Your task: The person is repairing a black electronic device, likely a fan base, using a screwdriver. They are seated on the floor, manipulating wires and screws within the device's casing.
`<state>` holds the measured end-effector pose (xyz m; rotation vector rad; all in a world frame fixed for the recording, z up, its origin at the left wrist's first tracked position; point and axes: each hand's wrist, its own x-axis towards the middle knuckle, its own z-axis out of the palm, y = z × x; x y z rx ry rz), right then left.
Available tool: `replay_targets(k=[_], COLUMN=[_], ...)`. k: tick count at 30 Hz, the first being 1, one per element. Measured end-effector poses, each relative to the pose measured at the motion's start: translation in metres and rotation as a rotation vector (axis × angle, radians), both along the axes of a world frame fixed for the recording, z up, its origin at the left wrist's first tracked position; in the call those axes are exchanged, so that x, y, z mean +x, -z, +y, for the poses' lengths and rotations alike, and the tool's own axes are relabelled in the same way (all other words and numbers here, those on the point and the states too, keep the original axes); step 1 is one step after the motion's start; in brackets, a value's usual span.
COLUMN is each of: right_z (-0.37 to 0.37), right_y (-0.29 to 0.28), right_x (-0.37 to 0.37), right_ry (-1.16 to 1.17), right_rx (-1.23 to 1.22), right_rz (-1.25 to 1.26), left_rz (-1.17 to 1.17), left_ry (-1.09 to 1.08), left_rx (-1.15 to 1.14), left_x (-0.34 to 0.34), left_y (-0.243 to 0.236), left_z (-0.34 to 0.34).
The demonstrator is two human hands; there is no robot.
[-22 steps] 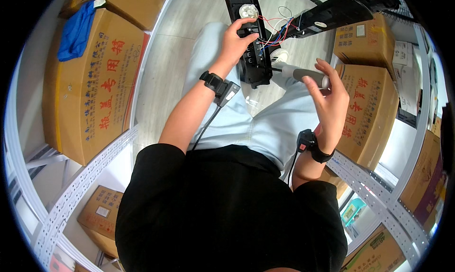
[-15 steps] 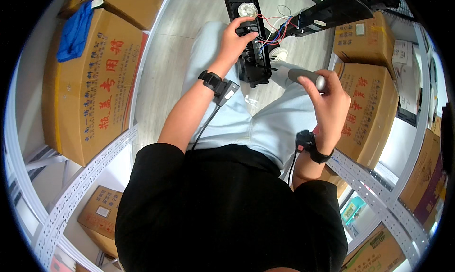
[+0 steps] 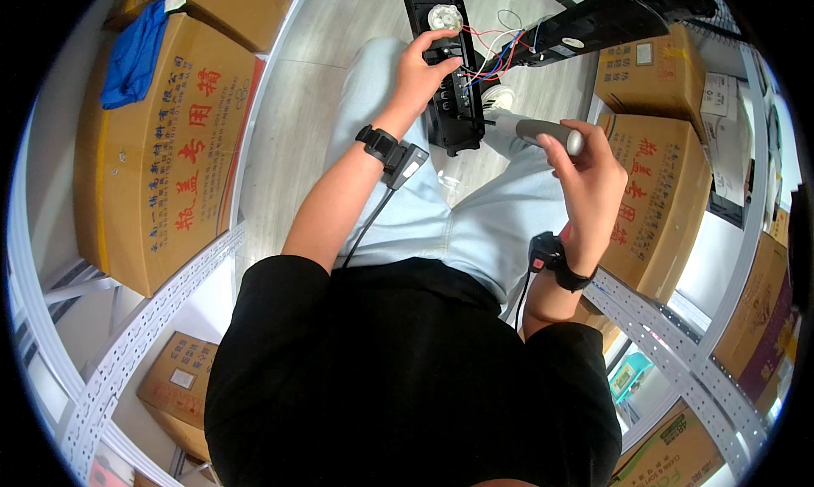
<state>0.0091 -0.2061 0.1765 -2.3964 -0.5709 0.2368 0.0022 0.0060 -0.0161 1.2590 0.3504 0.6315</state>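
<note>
A long black plastic housing (image 3: 465, 135) stands between my legs, with small parts along its inner face. My left hand (image 3: 417, 78) is closed around its edge, thumb and fingers bent over the black parts. Just above those fingers sits a round whitish, clear-looking part (image 3: 444, 18). Thin red, blue and white wires (image 3: 506, 60) run from the housing to a second black panel (image 3: 593, 29) on the right. My right hand (image 3: 591, 169) grips the butt of a grey-handled screwdriver (image 3: 543, 133). Its shaft points left at the housing's lower end; whether the tip touches, I cannot tell.
Large cardboard boxes (image 3: 199, 148) fill the metal shelf (image 3: 161, 305) on the left, a blue cloth (image 3: 136, 58) lying over one. More cardboard boxes (image 3: 657, 198) stand on the right-hand shelf. Black straps with cabled modules (image 3: 398, 158) are around both wrists.
The screwdriver handle has turned or tilted slightly in my right hand, and the fingers there have shifted a little. My left hand and the housing stay in place.
</note>
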Motion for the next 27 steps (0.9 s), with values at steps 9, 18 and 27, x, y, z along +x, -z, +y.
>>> replay_targets(k=[9,18,27], right_z=[-0.002,0.000,-0.003], right_y=[0.001,-0.004,-0.001], right_x=[0.001,0.004,0.000], right_ry=[-0.143,0.046,-0.028], right_rx=[0.268,-0.176,-0.179], right_rz=[-0.081,-0.210,-0.151], left_rz=[0.014,0.009,-0.025], left_ry=[0.031,0.017,0.006], left_rx=[-0.134,-0.043,0.004], left_x=[-0.002,0.001,0.002], left_y=[-0.006,0.001,0.003], left_z=[-0.002,-0.001,0.001])
